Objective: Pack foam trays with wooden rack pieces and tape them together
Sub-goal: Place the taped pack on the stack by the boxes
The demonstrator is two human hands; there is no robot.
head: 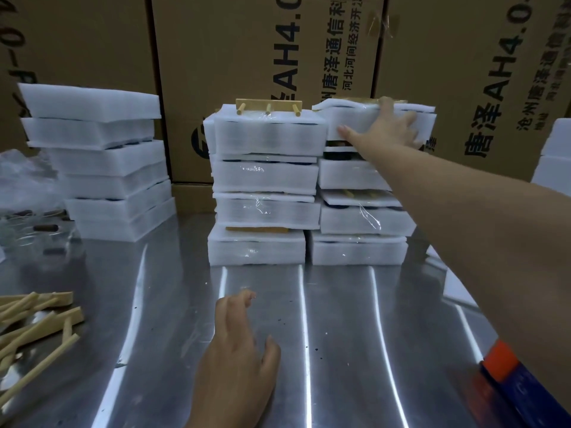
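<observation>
Two stacks of white foam tray packs bound with clear tape stand side by side at the back of the steel table, the middle stack (265,177) and the right stack (361,217). A wooden rack piece (268,107) with pegs lies on top of the middle stack. My right hand (384,131) reaches out to the top pack of the right stack (414,114), its fingers spread flat against the front face and one fingertip at the top edge. My left hand (238,350) rests low over the table near the front, fingers relaxed, holding nothing.
A leaning stack of foam trays (102,162) stands at the left, with clear plastic bags (27,186) beside it. Loose wooden rack pieces (34,319) lie at the left front. More foam (556,149) is at the right edge. An orange-and-blue object (506,375) sits under my right forearm. Cardboard boxes (247,41) wall the back.
</observation>
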